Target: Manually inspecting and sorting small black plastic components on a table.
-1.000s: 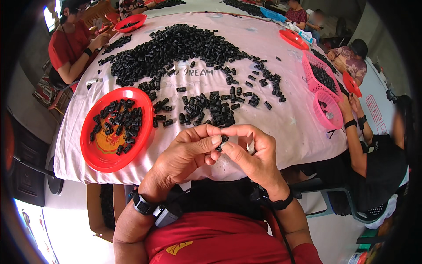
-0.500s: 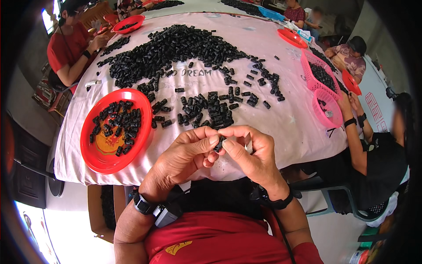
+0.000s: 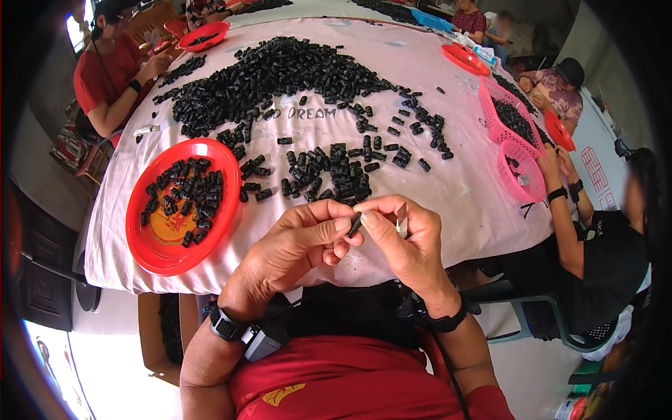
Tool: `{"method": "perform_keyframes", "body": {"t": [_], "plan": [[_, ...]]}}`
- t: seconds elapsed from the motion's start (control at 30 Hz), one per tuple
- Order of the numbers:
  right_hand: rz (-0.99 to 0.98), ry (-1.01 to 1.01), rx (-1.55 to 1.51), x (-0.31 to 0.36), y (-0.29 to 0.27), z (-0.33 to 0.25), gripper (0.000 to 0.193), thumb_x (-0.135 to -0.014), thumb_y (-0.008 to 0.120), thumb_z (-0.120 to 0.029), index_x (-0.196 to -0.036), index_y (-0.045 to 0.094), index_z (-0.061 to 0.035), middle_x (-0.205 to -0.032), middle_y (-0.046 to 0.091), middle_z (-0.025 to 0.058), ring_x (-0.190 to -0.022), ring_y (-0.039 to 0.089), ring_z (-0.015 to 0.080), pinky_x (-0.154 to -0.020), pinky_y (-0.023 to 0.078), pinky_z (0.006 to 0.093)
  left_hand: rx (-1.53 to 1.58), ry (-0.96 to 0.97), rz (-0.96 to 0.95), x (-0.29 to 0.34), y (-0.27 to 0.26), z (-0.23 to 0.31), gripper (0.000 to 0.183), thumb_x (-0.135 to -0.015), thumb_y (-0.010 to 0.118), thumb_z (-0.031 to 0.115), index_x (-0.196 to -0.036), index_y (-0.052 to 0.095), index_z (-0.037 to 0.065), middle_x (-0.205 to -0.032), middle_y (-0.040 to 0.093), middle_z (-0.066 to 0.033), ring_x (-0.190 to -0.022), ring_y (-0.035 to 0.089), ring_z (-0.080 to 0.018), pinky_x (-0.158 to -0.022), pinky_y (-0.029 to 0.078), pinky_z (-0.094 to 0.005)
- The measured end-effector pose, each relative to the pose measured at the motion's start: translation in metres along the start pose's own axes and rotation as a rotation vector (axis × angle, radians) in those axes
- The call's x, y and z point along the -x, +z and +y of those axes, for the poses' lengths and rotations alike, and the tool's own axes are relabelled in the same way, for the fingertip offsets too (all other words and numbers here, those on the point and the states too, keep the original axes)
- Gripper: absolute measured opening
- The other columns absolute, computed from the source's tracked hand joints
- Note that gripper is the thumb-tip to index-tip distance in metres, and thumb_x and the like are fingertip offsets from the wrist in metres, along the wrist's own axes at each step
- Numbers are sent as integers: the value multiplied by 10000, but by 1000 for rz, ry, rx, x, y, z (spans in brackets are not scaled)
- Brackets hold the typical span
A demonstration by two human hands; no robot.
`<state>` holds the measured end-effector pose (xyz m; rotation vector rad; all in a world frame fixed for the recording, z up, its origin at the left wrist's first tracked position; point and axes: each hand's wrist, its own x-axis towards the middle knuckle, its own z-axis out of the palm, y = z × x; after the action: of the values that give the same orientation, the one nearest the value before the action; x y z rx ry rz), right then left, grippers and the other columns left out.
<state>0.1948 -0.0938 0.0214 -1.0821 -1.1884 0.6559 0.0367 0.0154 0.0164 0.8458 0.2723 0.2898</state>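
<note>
My left hand [image 3: 294, 245] pinches a small black plastic part [image 3: 355, 225] between thumb and fingers, just above the table's near edge. My right hand [image 3: 409, 245] meets it there, its thumb and forefinger closed at the part's other side. Tucked among the right fingers is a thin, silvery strip [image 3: 402, 221] that looks like a small blade. The fingers hide much of the part. Beyond my hands lies a loose cluster of similar black parts [image 3: 343, 171]. A red plate [image 3: 227, 234] holding several more parts sits to the left.
A large heap of black parts [image 3: 273, 77] covers the far middle of the pink tablecloth [image 3: 448, 203]. On the right stand a pink basket [image 3: 489, 106] and a round pink container [image 3: 509, 183]. Co-workers sit on both sides. A cardboard box [image 3: 152, 329] stands below left.
The black part has been tilted and turned between my fingers, and less of it shows. My right thumb has shifted slightly up and right. The plate's contents look the same.
</note>
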Motion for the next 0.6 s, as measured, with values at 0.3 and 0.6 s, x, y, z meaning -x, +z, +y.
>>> {"method": "perform_keyframes", "body": {"t": [0.3,0.6], "plan": [[217,-86,244,-3,-17,12,114,-912,629,-96,-925,656,13,-753,617,-5,-693,530,47,-623,425,206,-1602,695,293,21,59,25,185,-831,700,136,-970,638,30,-831,629,-109,-706,602,-233,-625,480,-321],[162,2,170,-5,-8,10,155,-919,622,-144,-889,644,6,-718,570,-28,-663,475,28,-585,401,212,-1602,777,13,109,178,49,189,-720,652,221,-868,699,114,-599,511,-13,-520,498,-174,-506,419,-309]]}}
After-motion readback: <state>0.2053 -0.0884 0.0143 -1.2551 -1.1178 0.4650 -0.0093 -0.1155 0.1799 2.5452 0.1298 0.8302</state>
